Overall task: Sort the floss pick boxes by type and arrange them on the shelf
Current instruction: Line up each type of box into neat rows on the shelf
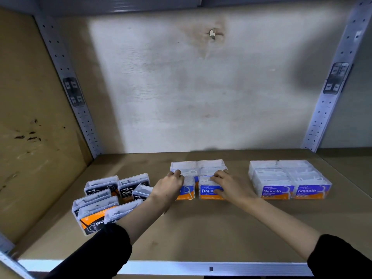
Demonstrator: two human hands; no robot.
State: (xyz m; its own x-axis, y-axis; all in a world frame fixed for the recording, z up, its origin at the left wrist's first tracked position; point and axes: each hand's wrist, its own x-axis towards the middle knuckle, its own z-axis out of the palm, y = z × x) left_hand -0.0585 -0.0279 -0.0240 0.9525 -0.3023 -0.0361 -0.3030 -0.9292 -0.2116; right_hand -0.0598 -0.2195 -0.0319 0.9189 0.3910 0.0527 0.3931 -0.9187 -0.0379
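Round floss pick boxes (210, 166) sit two by two on the shelf board (201, 238), and I take that block as my mark. My left hand (170, 185) has its fingers curled over the top of the block's front-left box (189, 188); its thumb is hidden from me. My right hand (228, 184) pinches the front-right box (207, 193), fingers on the lid and thumb on the blue label. Both boxes rest on the board, side by side.

I judge this to be the squaring-up of the Round group, setting the front pair flush against the back pair. Right of the block, well apart, the Smooth boxes (289, 180) stand in neat rows. Left of it the Charcoal boxes (112, 198) lie jumbled, some tilted, one with its label upside down. Next I would let go and turn to that heap, standing each box label-forward in line with the block's front.
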